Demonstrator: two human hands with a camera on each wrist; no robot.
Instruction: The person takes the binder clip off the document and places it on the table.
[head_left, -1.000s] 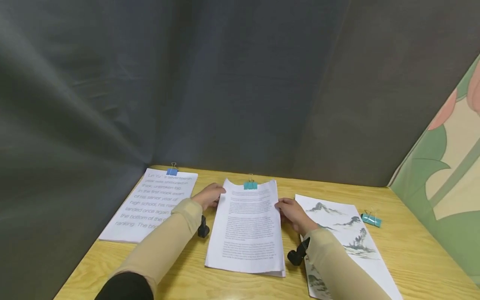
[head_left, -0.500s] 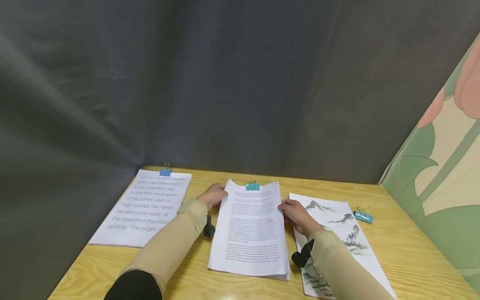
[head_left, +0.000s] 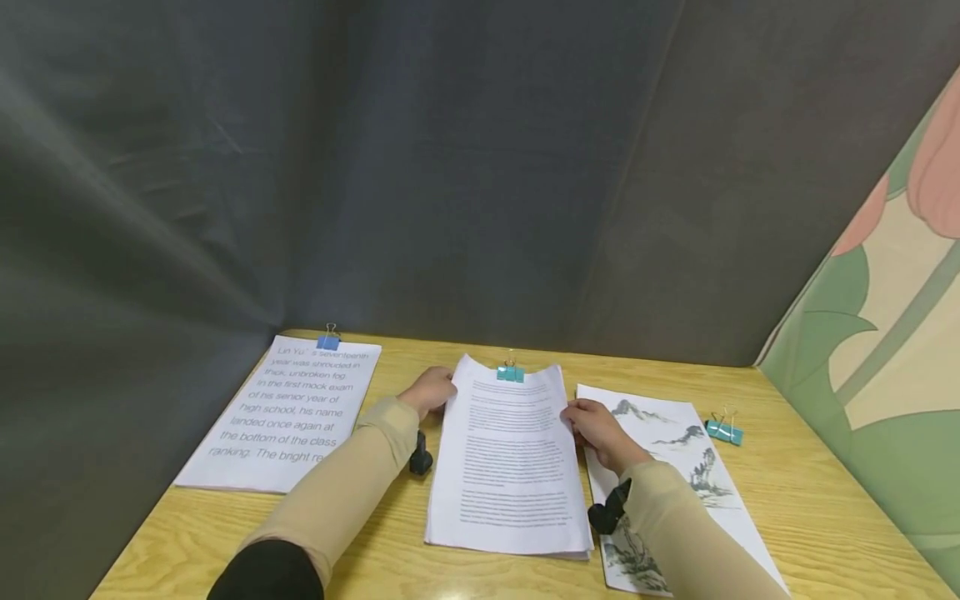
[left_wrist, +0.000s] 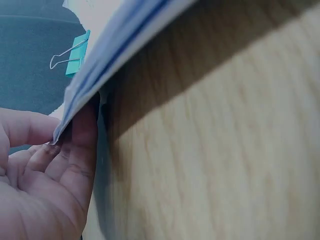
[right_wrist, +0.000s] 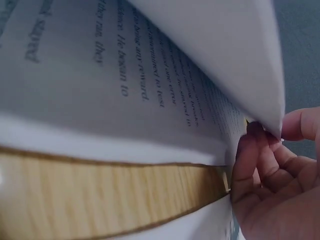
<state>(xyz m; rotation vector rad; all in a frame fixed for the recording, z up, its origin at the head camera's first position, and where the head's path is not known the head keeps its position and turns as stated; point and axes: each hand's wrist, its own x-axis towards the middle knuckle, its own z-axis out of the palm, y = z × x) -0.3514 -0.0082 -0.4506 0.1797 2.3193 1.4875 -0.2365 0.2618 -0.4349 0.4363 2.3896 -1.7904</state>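
Both hands hold a sheaf of printed paper (head_left: 517, 467) by its left and right edges, near the top. A teal binder clip (head_left: 510, 374) is at the middle of its top edge. My left hand (head_left: 430, 390) pinches the left edge; in the left wrist view the thumb lies above the sheets (left_wrist: 107, 60) and fingers below. My right hand (head_left: 602, 429) pinches the right edge between thumb and fingers. The right wrist view shows the held sheets (right_wrist: 235, 45) raised above another page (right_wrist: 100, 100) with larger print.
To the left lies a large-print paper stack (head_left: 281, 417) with a blue binder clip (head_left: 328, 342). At right are sheets with an ink mountain painting (head_left: 675, 442), partly under the right forearm, and a loose teal binder clip (head_left: 724, 431). A dark curtain (head_left: 480, 183) stands behind the wooden table (head_left: 817, 492).
The held sheaf and both hands have shifted a little to the right, away from the left stack. The head view has turned slightly. Both hands keep their grip.
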